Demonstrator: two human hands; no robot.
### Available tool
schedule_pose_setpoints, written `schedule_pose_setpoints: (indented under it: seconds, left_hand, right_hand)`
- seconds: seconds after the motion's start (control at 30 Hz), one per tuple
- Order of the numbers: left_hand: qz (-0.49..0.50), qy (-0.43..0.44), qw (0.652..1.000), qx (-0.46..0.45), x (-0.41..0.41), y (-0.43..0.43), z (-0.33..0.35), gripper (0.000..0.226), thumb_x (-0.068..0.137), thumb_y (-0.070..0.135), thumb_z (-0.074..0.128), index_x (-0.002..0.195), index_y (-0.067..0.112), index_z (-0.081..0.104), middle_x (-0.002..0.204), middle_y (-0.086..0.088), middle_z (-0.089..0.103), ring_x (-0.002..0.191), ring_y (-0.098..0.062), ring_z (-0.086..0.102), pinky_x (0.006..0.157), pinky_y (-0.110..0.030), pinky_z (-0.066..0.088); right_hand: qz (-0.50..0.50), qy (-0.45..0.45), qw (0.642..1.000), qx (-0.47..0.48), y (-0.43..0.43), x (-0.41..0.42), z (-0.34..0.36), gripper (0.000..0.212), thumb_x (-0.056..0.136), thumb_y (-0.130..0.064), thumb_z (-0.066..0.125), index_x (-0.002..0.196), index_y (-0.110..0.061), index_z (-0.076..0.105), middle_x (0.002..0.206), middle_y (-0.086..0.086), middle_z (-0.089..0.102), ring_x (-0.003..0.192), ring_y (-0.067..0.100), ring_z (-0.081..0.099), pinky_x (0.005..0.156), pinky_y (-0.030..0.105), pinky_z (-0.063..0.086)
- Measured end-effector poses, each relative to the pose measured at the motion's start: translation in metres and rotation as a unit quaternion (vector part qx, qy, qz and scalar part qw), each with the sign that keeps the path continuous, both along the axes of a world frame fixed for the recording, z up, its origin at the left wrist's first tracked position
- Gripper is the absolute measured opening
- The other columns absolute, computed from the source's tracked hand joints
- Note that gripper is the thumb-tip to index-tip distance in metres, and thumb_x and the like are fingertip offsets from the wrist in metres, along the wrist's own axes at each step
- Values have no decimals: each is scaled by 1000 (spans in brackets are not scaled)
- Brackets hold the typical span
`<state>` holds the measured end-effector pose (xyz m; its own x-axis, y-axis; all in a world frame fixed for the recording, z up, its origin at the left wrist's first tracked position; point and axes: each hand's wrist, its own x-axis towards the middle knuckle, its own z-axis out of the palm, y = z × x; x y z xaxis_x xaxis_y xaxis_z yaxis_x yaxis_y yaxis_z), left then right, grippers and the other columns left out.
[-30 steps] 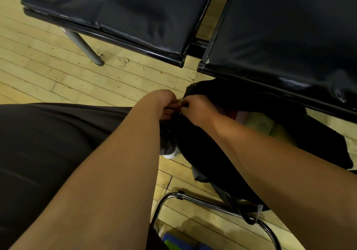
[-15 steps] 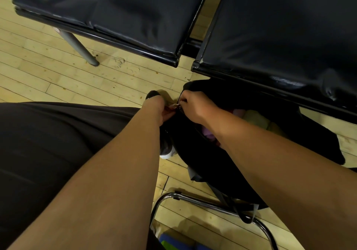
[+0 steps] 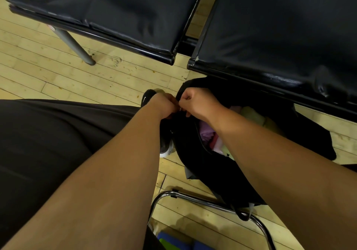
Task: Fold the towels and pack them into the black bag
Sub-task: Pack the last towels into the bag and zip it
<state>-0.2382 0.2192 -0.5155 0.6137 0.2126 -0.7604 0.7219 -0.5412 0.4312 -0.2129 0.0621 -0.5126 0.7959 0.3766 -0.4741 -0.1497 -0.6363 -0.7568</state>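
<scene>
Down on the wooden floor point(image 3: 58, 72), right of centre and partly beneath the near edge of the right-hand black seat point(image 3: 280, 27): the black bag point(image 3: 202, 164), slumped and soft, with a gaping opening running from far left toward near right. Inside, showing through the gap under the right forearm, towels point(image 3: 207, 133) in purple and pink, plus a paler yellow-green fold farther right. Meeting at the far-left end of that opening, left hand point(image 3: 164, 104) and right hand point(image 3: 199, 102), with knuckles almost touching. Right fingers curled tight, pinching a small glinting piece, probably a metal zip pull point(image 3: 180, 109). Left fingers curled under too, tips hidden, seemingly gripping the bag's edge just beside it as a brace. Probably the closing step, with packing apparently done. Expect limp fabric with no stiffness, sure to buckle and bunch ahead of the slider unless held taut. Best taken at the seam end right beside the pull, tugging against the zip's travel. Light load, nothing fragile, yet bulging towel corners liable to snag in the teeth, so worth tucking down first. Just left of the hands, a black shoe point(image 3: 147, 97); nearer, a chrome chair frame point(image 3: 202, 201) crossing before the bag.
</scene>
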Motion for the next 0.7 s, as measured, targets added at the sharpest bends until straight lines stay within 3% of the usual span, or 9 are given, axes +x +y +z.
schedule_pose_setpoints:
  seconds: [0.07, 0.13, 0.27, 0.37, 0.43, 0.53, 0.63, 0.7]
  left_hand:
    - [0, -20, 999, 25, 2, -1, -1, 16, 97, 13, 71, 112, 7, 71, 95, -13, 75, 88, -32, 76, 86, -48, 66]
    - [33, -15, 999, 3, 3, -1, 6, 14, 97, 19, 74, 105, 8, 72, 92, -13, 76, 83, -30, 75, 83, -43, 66]
    - [151, 4, 985, -88, 3, 0, 18, 10, 94, 12, 76, 97, 3, 72, 87, -15, 76, 80, -27, 73, 88, -43, 65]
    - [178, 12, 977, -116, 1, 0, 21, 7, 91, 4, 75, 90, 4, 68, 82, -17, 74, 81, -27, 72, 90, -44, 64]
    - [190, 8, 974, -125, 1, 1, 20, 8, 91, 2, 74, 88, 4, 67, 83, -17, 75, 79, -25, 73, 88, -43, 65]
    - [177, 18, 977, -114, 2, 2, 14, 8, 95, 3, 70, 89, 4, 65, 77, -15, 75, 74, -24, 74, 81, -41, 65]
    - [152, 32, 985, -77, 4, -1, 9, 5, 99, 7, 68, 98, 2, 68, 76, -15, 76, 76, -27, 78, 79, -42, 66]
    - [148, 27, 986, -67, 4, -5, 10, 4, 101, 6, 67, 98, 3, 68, 80, -15, 77, 88, -30, 81, 88, -48, 66]
  right_hand:
    - [-14, -14, 1000, -22, 2, 0, -1, 24, 97, -37, 72, 86, -16, 70, 67, 4, 74, 54, 14, 72, 57, 24, 52]
    - [-40, -2, 998, -39, 2, 3, -4, 33, 105, -40, 63, 88, -13, 70, 69, 6, 74, 54, 15, 73, 60, 26, 55]
    - [-132, 144, 981, -14, 7, 10, -7, 38, 109, -43, 55, 102, -7, 66, 84, 16, 79, 64, 26, 79, 64, 39, 65]
    - [-182, 260, 948, 35, 12, 10, 1, 23, 105, -26, 67, 110, -4, 62, 95, 15, 74, 68, 23, 74, 59, 36, 64]
    - [-180, 278, 943, 20, 17, 9, 6, 10, 104, -9, 67, 105, -1, 63, 89, 15, 67, 65, 21, 66, 52, 32, 61]
    - [-171, 260, 949, -41, 22, 15, 1, 18, 104, 0, 64, 120, -6, 60, 83, 17, 66, 63, 26, 68, 39, 33, 57]
    - [-105, 274, 946, -139, 25, 15, 7, 21, 110, -13, 56, 119, 1, 68, 88, 14, 74, 85, 25, 76, 72, 36, 66]
    - [-70, 269, 944, -178, 26, 17, 13, 27, 112, -16, 50, 104, 3, 67, 92, 13, 74, 84, 24, 74, 75, 37, 65]
